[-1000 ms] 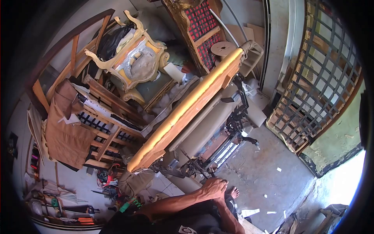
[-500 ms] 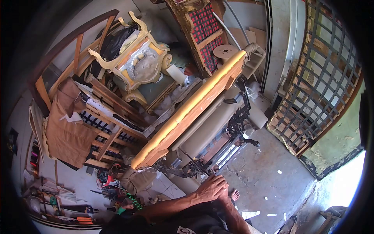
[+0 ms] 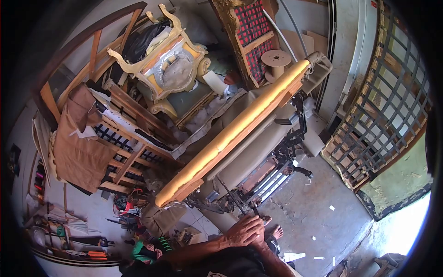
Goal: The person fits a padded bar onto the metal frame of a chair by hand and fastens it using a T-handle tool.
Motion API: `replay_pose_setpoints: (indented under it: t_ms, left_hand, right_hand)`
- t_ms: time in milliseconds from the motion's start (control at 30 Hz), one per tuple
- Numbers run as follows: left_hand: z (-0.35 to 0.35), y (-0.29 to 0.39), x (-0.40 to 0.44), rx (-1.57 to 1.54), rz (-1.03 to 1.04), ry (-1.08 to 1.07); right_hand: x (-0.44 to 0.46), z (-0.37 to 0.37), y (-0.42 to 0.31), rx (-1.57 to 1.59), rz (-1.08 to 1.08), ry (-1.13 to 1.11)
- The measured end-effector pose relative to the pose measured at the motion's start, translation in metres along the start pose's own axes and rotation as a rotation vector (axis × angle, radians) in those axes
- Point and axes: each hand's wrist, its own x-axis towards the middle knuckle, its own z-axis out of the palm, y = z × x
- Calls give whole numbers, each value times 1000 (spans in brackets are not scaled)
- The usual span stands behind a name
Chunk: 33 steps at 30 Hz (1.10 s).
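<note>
My left hand (image 3: 237, 233) and my right hand (image 3: 256, 233) are closed together, one over the other, low in the middle of the head view. Whatever they hold, if anything, is hidden by the fingers. Just beyond them is the black metal mechanism (image 3: 247, 197) of a recliner chair lying tipped, with a thin dark rod running towards my hands. Its beige upholstered part (image 3: 251, 153) lies behind the mechanism. Along the chair stretches a long wooden board (image 3: 247, 134) with yellow foam (image 3: 217, 145) on its upper edge, slanting from lower left to upper right.
An ornate chair frame (image 3: 177, 69) and brown fabric (image 3: 80, 147) over a wooden frame are at the left. A webbed frame (image 3: 376, 101) leans at the right. Tools (image 3: 92, 242) and a green coiled hose (image 3: 164, 243) lie lower left. Scraps litter the concrete floor (image 3: 318, 207).
The view has shifted, with the board and chair appearing slightly farther right. My joined hands sit a little lower and left in view, still closed together.
</note>
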Motion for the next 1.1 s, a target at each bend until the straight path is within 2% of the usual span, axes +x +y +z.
replay_pose_setpoints:
  t_ms: [67,267,300,333,400,467,533,567,867,967,1067,1100]
  left_hand:
    - [3,0,-1,-15,-61,0]
    - [13,-20,-4,130,43,-35]
    - [17,-28,-10,116,55,-38]
    - [21,-30,-13,117,44,-33]
    - [26,-37,-15,89,21,33]
    - [28,-42,-13,114,56,6]
    - [28,-40,-4,91,-21,-36]
    - [28,-41,0,103,5,-21]
    - [8,-39,33,117,203,108]
    - [2,-33,43,91,102,21]
    - [0,-29,49,190,55,-235]
    - [-2,-25,52,193,69,-243]
  right_hand:
    - [4,5,1,-33,-11,-11]
    - [17,-2,23,-203,-104,-109]
    - [22,-6,22,-108,-125,-22]
    - [26,-9,21,-104,-134,-30]
    - [36,-10,22,-185,-221,166]
    - [36,-11,31,-57,-232,75]
    - [36,-5,38,122,-160,86]
    - [42,-11,37,147,-171,48]
    - [32,3,26,136,-62,48]
    - [29,12,23,247,43,113]
    - [19,13,18,443,183,284]
    - [14,20,18,527,213,333]
